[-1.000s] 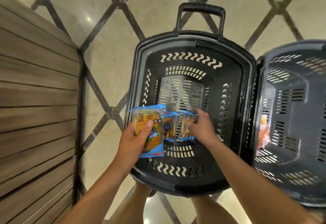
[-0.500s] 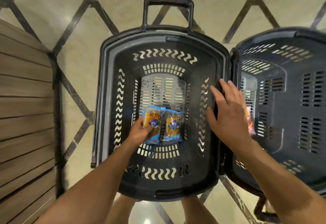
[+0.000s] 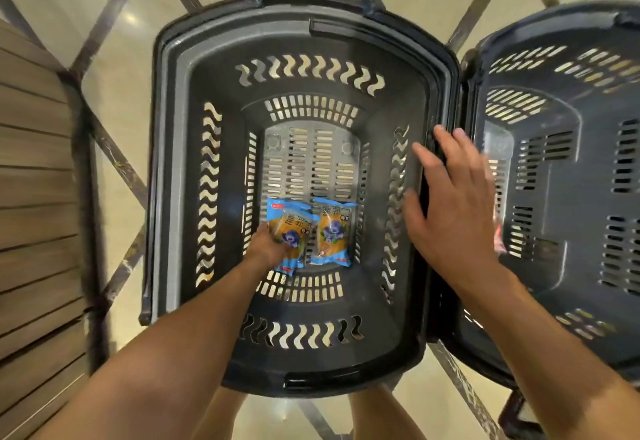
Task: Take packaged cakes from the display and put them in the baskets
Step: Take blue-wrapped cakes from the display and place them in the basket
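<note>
Left hand (image 3: 268, 249) grips one blue-and-orange plastic cake pack (image 3: 294, 226) on the bottom of the black slotted plastic basket (image 3: 173, 169); a second cake pack (image 3: 333, 232) lies free just beside. Right hand (image 3: 450, 204) is wide, holds nothing, above the rim, beside the dark second basket (image 3: 571, 197). I judge this batch nearly done, only the release is left; more trips prob. follow.

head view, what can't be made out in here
- Left hand fingers: hidden by the hand's own back, so its hold on the left cake pack is unclear.
- Reddish item in the right basket: mostly behind the right hand, and blurred.
- Print on the right cake pack: too small and soft to read.
- Left basket handle: cut off by the top edge.
</note>
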A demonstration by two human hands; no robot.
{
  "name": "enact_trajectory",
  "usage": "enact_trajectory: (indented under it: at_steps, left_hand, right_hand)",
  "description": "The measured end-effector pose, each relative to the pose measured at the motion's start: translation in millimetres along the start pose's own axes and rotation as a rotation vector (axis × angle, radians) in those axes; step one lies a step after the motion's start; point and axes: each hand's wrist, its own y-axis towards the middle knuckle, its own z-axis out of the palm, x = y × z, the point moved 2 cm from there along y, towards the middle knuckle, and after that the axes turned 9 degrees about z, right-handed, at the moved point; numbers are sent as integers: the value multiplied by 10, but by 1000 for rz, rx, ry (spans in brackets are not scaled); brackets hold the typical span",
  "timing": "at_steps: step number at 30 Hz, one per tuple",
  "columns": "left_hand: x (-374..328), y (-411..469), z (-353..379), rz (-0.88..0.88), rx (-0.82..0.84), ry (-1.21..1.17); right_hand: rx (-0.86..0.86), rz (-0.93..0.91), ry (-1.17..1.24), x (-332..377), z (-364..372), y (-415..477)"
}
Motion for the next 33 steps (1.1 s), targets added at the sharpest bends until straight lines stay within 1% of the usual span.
enact_trajectory:
  at_steps: [2, 4, 6, 9, 11, 13, 16, 19, 22, 25, 28, 33]
  left_hand:
    - [-69, -159, -82, -6, -62, 80]
    - [-138, -329, -175, -6, -96, 105]
    - [-370, -643, -296, 49, -79, 124]
    - [-887, -1293, -492, 146, -7, 144]
    - [-1224, -1730, -649, 196, 2, 140]
    - [-1590, -2189, -843, 247, -9, 224]
    - [-2173, -2878, -1207, 413, -42, 420]
    - [-2748, -3559, -1572, 634, -112, 619]
    - [-3316, -4228, -1918, 863, -241, 778]
    - [-3802, -4859, -2180, 1065, -358, 903]
    - [-4201, -5420, -2294, 1242, -409, 974]
    - [-4741, -6304, -2179, 1524, -447, 1039]
  right_hand:
    - [48, 28, -3, 48, -66, 24]
    - [104, 79, -15, 118, -172, 52]
    - [158, 92, -1, 212, -316, 35]
    - [217, 78, 23, 369, -646, -16]
    - [289, 82, 10, 528, -1007, -8]
    - [345, 75, -14, 700, -1426, 11]
    - [292, 13, -20, 947, -2142, 78]
    - [223, -12, -6, 1198, -2961, 170]
    - [79, -34, 73, 1388, -3775, 187]
    - [-24, -25, 132, 1546, -4526, 94]
    - [-88, 51, 78, 1617, -5221, -92]
    - [-296, 217, 11, 1396, -6199, -676]
